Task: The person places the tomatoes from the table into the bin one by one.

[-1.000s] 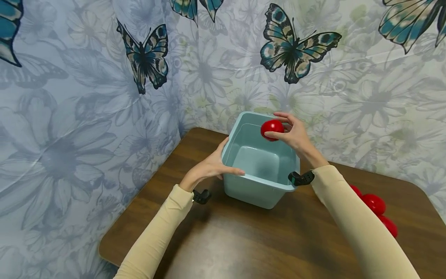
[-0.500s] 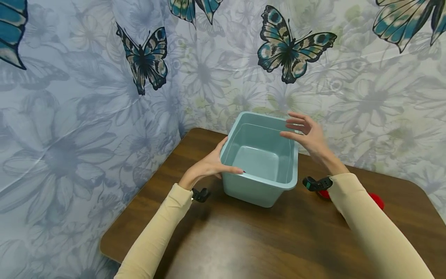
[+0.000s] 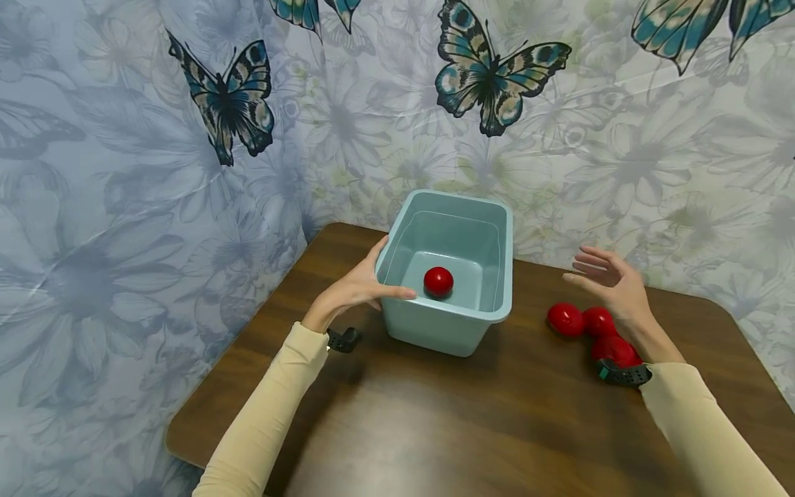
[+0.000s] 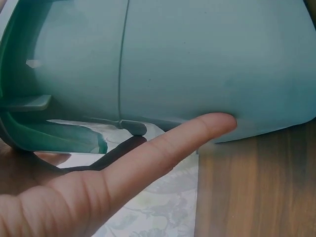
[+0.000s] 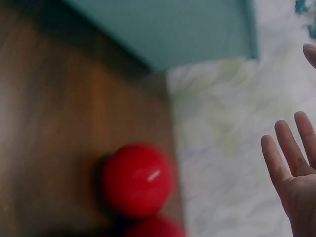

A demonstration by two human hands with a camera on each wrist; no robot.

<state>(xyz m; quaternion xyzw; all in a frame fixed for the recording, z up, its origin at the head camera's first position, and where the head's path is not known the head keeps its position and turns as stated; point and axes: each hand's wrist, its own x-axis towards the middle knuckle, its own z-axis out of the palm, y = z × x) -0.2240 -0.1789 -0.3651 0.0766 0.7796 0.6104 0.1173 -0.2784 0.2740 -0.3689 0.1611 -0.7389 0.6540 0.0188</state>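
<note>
A glossy red ball [image 3: 438, 282] lies inside the pale teal plastic bin [image 3: 446, 335], near its front wall. My left hand [image 3: 354, 288] holds the bin's near left corner, its thumb lying along the front rim. From the left wrist, one finger of that hand [image 4: 118, 187] runs along the bin's outer wall, under the rim. My right hand [image 3: 617, 293] hovers with spread fingers and nothing held, over a group of red balls [image 3: 565, 319] right of the bin. The right wrist view has the hand [image 5: 303, 192] at its right edge, apart from a ball [image 5: 137, 180].
The brown wooden table [image 3: 397, 421] meets a butterfly-printed wall covering [image 3: 640, 159] behind the bin. A black wrist strap [image 3: 624, 373] on the right arm partly covers one ball of the group.
The right hand let go of the red ball, which now lies in the bin, and moved right, away from the bin to the other balls. The left hand stays on the bin.
</note>
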